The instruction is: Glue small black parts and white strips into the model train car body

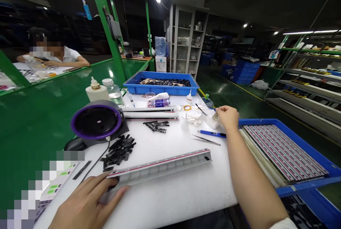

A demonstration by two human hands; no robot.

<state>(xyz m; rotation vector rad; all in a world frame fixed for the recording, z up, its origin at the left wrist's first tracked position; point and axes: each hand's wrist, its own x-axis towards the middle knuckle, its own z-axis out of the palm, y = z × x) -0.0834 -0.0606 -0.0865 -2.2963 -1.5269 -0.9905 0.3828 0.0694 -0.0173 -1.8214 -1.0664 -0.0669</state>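
Note:
My left hand [86, 198] grips the near end of a long grey channel strip [165, 166] with a red line along its top edge, lying at a slant on the white table. My right hand [228, 117] reaches forward, fingers closed on the brownish top of a small whitish translucent container [212, 123]. Beside that hand lie a blue pen [213, 134], tweezers [206, 140] and crumpled white tissue [194, 118]. A heap of small black pieces [119, 150] is left of the strip, with a smaller group [157, 126] behind it.
A round black fan-like device [96, 120] with a purple rim stands at left, its cable crossing the table. Two more strips [151, 116] lie behind. A blue tray [160, 89] of black pieces is at the back; a blue crate [301, 186] of striped strips flanks my right arm.

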